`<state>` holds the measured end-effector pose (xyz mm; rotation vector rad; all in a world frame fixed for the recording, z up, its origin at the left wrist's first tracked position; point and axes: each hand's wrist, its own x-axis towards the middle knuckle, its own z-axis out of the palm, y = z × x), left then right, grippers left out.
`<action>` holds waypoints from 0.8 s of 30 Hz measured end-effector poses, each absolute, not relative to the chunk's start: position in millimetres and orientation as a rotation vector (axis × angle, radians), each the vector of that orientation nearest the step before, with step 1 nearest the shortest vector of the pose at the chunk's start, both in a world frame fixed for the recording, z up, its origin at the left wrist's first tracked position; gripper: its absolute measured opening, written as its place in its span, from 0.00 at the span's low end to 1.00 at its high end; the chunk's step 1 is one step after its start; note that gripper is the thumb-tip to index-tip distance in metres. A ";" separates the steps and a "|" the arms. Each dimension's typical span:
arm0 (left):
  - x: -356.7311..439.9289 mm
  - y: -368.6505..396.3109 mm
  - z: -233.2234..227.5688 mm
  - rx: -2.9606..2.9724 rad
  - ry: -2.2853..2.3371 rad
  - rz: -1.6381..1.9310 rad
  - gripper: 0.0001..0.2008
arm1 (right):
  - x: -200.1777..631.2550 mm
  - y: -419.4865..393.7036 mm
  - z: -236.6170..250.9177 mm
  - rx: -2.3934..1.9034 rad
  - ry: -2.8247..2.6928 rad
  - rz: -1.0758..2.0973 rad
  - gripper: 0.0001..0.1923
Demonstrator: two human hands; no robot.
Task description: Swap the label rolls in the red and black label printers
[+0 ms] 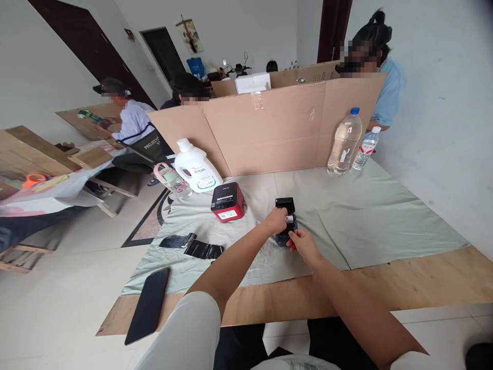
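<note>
A small black portable printer (282, 239) lies on the cloth in front of me, its lid (285, 205) raised at the far end. Inside it sits a small white paper roll (289, 219). My left hand (276, 221) is closed over the printer's left side, fingertips beside the roll. At the near right corner, the bent fingers of my right hand (303, 242) grip the printer's edge. My hands partly hide the printer's body. To its left stands a red and black boxy device (227, 202) with a white label.
A black phone (148, 306) overhangs the table's front left edge. Crumpled black film (203, 250) lies left. Behind stand a white detergent jug (198, 167), a clear cup (175, 182), a large bottle (344, 144), a small bottle (365, 149) and a cardboard partition (269, 133). People sit beyond.
</note>
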<state>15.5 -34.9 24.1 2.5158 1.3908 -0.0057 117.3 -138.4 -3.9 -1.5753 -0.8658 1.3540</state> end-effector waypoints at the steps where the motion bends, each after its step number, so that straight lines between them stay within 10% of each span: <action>1: 16.0 -35.0 22.1 2.542 1.384 -0.002 0.13 | 117.4 -137.9 -3.1 -1.579 -0.866 1.350 0.13; 19: 17.6 -35.2 15.9 2.515 1.392 0.195 0.08 | 127.2 -129.8 -1.7 -1.648 -0.914 1.410 0.12; 24: 14.2 -35.6 10.6 2.502 1.370 0.220 0.11 | 141.1 -131.2 -9.8 -1.797 -1.247 0.965 0.07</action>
